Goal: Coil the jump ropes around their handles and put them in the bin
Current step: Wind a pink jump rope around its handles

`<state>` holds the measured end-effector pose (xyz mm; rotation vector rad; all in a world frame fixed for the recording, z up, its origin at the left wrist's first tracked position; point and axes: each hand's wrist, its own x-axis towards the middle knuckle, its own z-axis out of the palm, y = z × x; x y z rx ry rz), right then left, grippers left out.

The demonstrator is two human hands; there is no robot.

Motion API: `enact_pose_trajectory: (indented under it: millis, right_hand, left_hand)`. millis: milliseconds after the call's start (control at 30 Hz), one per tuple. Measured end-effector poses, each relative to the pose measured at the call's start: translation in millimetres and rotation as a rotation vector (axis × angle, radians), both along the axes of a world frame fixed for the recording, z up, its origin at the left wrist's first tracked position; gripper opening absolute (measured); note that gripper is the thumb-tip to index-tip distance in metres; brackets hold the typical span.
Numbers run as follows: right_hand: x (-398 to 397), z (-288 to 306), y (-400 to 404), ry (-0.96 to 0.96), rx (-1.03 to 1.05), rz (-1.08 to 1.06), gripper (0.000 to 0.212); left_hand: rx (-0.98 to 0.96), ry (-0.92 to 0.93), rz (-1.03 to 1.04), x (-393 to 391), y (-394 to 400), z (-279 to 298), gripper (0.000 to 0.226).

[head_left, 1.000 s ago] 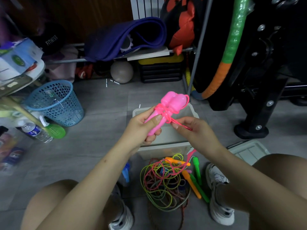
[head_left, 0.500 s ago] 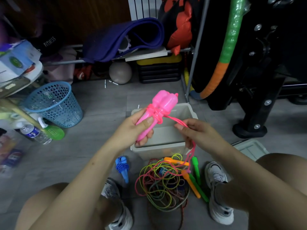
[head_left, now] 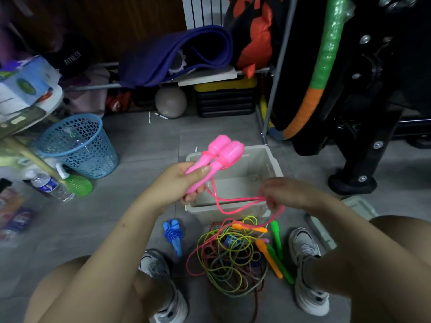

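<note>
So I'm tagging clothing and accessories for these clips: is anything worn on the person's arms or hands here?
Nothing shows on either. The left hand and right hand are bare, with no gloves, and no rings or watch can be seen. Both forearms are uncovered as far as the frame reaches, with no sleeve or wristband in view. The right hand is motion-blurred, so small items there can't be ruled out.

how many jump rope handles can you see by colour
pink handles: 2, both gripped in the left hand
blue handles: 2, bundled on the floor
orange handles: 2
green handles: 2
total: 8; any others buried in the rope tangle cannot be told
</note>
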<state>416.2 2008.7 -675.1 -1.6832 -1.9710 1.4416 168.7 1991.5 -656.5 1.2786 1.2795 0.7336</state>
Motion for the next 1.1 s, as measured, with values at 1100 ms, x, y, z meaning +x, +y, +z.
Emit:
enact_pose_trajectory:
  millis: [1100]
  right_hand:
    - [-28,-3,4,1.086,-0.256,-0.156,0.084]
  left_hand:
    - [-0.443,-0.502,-0.346,6,-5,6,0.053]
